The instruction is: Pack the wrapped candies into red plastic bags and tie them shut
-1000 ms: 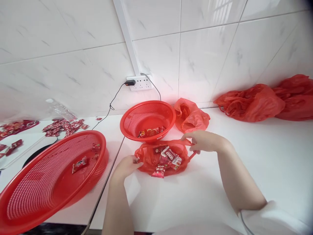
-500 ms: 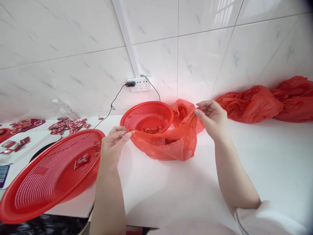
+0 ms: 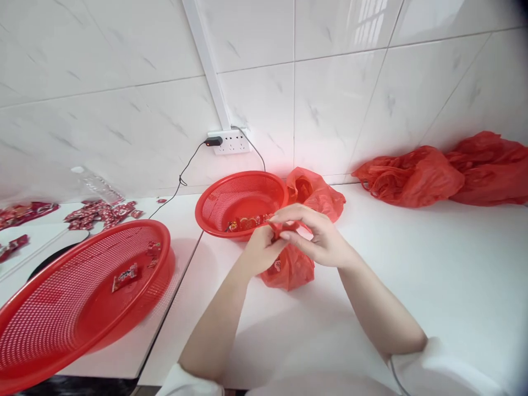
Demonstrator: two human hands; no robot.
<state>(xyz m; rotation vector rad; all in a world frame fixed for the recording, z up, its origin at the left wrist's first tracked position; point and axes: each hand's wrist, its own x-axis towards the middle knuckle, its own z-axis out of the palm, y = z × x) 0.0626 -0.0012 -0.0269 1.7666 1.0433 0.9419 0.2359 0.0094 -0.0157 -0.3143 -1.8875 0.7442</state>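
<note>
A thin red plastic bag (image 3: 291, 273) hangs bunched beneath my two hands, with a small wrapped item showing through its side. My left hand (image 3: 266, 250) is closed around the gathered neck of the bag. From the right, my right hand (image 3: 315, 236) pinches the same gathered top, thumb and fingers meeting the left hand. Just behind them stands a round red plastic basket (image 3: 241, 190) with several small wrapped pieces (image 3: 247, 223) at its bottom. Another red bag (image 3: 319, 195) lies beside that basket, its mouth partly open.
At the left sits a large red basket (image 3: 94, 324) holding a few wrapped snacks (image 3: 125, 278). Small red packets (image 3: 101, 213) and a clear bottle (image 3: 99, 186) lie behind it. A power strip (image 3: 231, 142) is on the wall. Crumpled red bags (image 3: 416, 176) lie at the right.
My hands, earlier wide apart stretching the bag's mouth, have come together and gathered its top. The bag now hangs narrower and lower. The view has shifted slightly right.
</note>
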